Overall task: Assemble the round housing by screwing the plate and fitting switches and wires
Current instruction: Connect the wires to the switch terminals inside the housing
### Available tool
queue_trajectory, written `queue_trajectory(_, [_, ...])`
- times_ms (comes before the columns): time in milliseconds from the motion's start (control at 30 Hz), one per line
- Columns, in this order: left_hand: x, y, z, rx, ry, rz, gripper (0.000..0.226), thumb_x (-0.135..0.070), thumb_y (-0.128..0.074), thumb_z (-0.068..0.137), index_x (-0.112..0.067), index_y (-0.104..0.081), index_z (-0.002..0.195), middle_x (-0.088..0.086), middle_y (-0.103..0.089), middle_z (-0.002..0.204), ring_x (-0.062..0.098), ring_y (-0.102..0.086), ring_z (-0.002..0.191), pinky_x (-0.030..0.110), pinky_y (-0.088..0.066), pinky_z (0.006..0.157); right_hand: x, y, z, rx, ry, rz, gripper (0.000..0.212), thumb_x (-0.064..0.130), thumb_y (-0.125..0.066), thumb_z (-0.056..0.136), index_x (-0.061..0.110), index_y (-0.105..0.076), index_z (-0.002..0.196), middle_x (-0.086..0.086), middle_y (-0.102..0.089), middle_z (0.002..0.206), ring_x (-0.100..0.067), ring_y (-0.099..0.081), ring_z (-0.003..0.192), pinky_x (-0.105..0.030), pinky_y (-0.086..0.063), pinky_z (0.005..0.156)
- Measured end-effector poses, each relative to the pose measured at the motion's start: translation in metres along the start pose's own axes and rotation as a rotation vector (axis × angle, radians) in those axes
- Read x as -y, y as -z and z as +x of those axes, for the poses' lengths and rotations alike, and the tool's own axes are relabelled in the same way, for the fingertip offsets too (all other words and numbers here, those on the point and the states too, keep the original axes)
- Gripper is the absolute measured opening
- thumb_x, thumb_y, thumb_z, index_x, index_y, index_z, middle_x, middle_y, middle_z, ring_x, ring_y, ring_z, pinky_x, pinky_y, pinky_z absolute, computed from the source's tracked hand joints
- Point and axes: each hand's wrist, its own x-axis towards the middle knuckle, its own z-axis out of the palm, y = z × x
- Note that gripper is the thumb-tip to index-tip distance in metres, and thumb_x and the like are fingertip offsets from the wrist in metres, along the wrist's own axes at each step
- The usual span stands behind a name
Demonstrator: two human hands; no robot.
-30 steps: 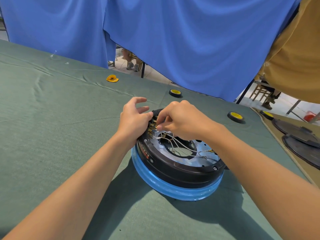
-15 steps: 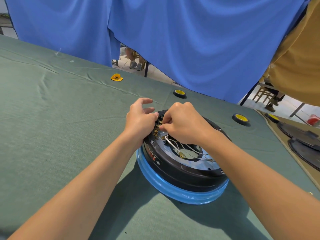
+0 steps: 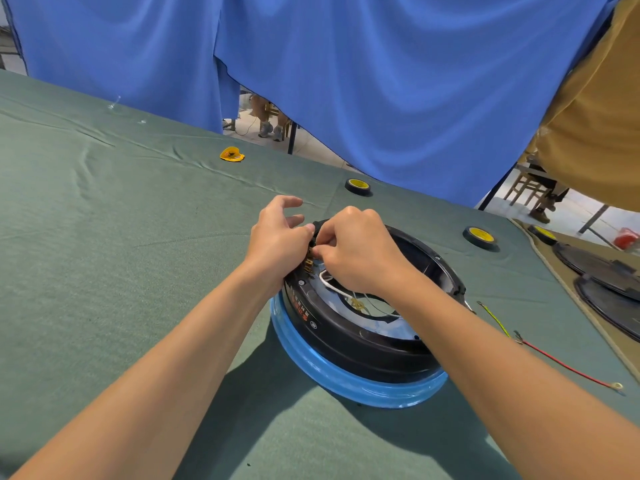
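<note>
- The right hand is curled tight, with thumb and forefinger pinching the end of a white wire against the brass terminals. The wire loops out from under the palm.
- The left hand holds nothing. Its thumb presses on the rim beside the terminals, and its fingers are lifted and loosely curled.
- Both hands meet at 10 o'clock on the round housing, a black ring with a shiny plate inside. The housing sits on a blue base in the middle of the worktop, which is covered in green cloth.
- At 3 o'clock from the housing, a green-yellow wire and a red wire lie loose on the cloth.
- 1 tape roll lies at 12 o'clock and another tape roll at 2 o'clock, both well apart from the housing.
- A yellow scrap lies at 11 o'clock, farther off.
- Dark round lids rest past the worktop's edge at 3 o'clock.
- A blue curtain hangs behind the worktop.
</note>
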Motion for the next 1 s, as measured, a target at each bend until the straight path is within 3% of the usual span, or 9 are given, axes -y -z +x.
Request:
queue_trajectory(133, [-0.001,0.001,0.001,0.054,0.003,0.0,0.048,-0.001,-0.056,0.094,-0.027,-0.048,0.134,0.012,-0.053,0.141,0.029,-0.06,0.119,0.051,-0.053,0.097,0.001,0.001,0.003,0.032,0.014,-0.017,0.013,0.023,-0.066,0.089,0.013,-0.073,0.093,-0.012,-0.065,0.087,-0.03,-0.061,0.082,-0.036,-0.053,0.072])
queue_trajectory(267, [-0.003,0.002,0.0,0.129,-0.042,0.038,0.062,0.003,-0.048,0.099,-0.025,-0.03,0.151,0.005,-0.037,0.156,0.022,-0.046,0.136,0.047,-0.043,0.109,0.002,0.009,0.007,0.103,0.046,-0.001,0.008,0.02,-0.068,0.088,0.015,-0.073,0.086,-0.009,-0.063,0.082,-0.025,-0.058,0.077,-0.03,-0.043,0.065])
queue_trajectory(433, [-0.003,0.003,-0.003,0.137,-0.051,0.043,0.071,0.004,-0.047,0.099,-0.024,-0.015,0.157,-0.004,-0.028,0.161,0.016,-0.04,0.139,0.045,-0.038,0.113,0.005,0.008,0.008,0.087,0.05,0.01,0.011,0.016,-0.064,0.086,0.014,-0.075,0.083,-0.011,-0.064,0.077,-0.027,-0.057,0.074,-0.029,-0.042,0.063])
queue_trajectory(533, [-0.003,0.001,-0.004,0.077,-0.066,0.077,0.066,0.001,-0.051,0.097,-0.021,-0.024,0.154,0.004,-0.033,0.158,0.016,-0.048,0.133,0.044,-0.041,0.111,0.003,0.003,0.002,0.058,0.016,0.002,0.013,0.019,-0.062,0.086,0.014,-0.074,0.087,-0.013,-0.067,0.083,-0.03,-0.06,0.079,-0.035,-0.051,0.069])
queue_trajectory(633, [-0.007,0.003,-0.006,0.028,-0.088,0.137,0.06,-0.003,-0.058,0.094,-0.017,-0.036,0.147,0.01,-0.041,0.153,0.015,-0.052,0.126,0.043,-0.043,0.109,-0.002,0.007,-0.006,0.06,-0.023,0.102,0.012,0.02,-0.066,0.085,0.016,-0.077,0.083,-0.007,-0.072,0.078,-0.022,-0.064,0.079,-0.035,-0.055,0.072])
queue_trajectory(700, [-0.009,0.009,-0.007,0.0,-0.086,0.176,0.057,-0.007,-0.064,0.092,-0.017,-0.042,0.143,0.009,-0.043,0.151,0.01,-0.05,0.121,0.041,-0.045,0.106,-0.004,0.012,-0.009,0.086,-0.053,0.172,0.007,0.021,-0.071,0.084,0.018,-0.078,0.084,-0.002,-0.073,0.078,-0.015,-0.065,0.08,-0.03,-0.055,0.071])
queue_trajectory(800, [-0.008,0.02,-0.015,0.008,-0.011,0.128,0.054,-0.006,-0.07,0.088,-0.02,-0.048,0.136,0.012,-0.046,0.148,0.022,-0.052,0.125,0.048,-0.051,0.099,-0.006,0.013,-0.007,0.099,-0.08,0.229,0.005,0.021,-0.073,0.084,0.02,-0.078,0.084,0.001,-0.073,0.078,-0.01,-0.065,0.079,-0.023,-0.051,0.066])
queue_trajectory(900, [-0.008,0.022,-0.027,0.025,0.009,0.058,0.052,0.004,-0.066,0.089,-0.02,-0.051,0.132,0.014,-0.046,0.148,0.026,-0.059,0.117,0.045,-0.056,0.091,-0.009,0.011,-0.007,0.119,-0.112,0.306,0.004,0.021,-0.073,0.085,0.022,-0.077,0.086,0.006,-0.071,0.078,-0.005,-0.063,0.077,-0.018,-0.043,0.059])
queue_trajectory(1000, [-0.01,0.019,-0.031,0.014,-0.019,0.03,0.052,0.009,-0.061,0.09,-0.02,-0.052,0.132,0.015,-0.042,0.15,0.026,-0.062,0.113,0.041,-0.057,0.084,-0.013,0.01,-0.009,0.128,-0.128,0.384,0.005,0.022,-0.073,0.085,0.021,-0.077,0.088,0.009,-0.071,0.079,-0.005,-0.064,0.079,-0.019,-0.044,0.063])
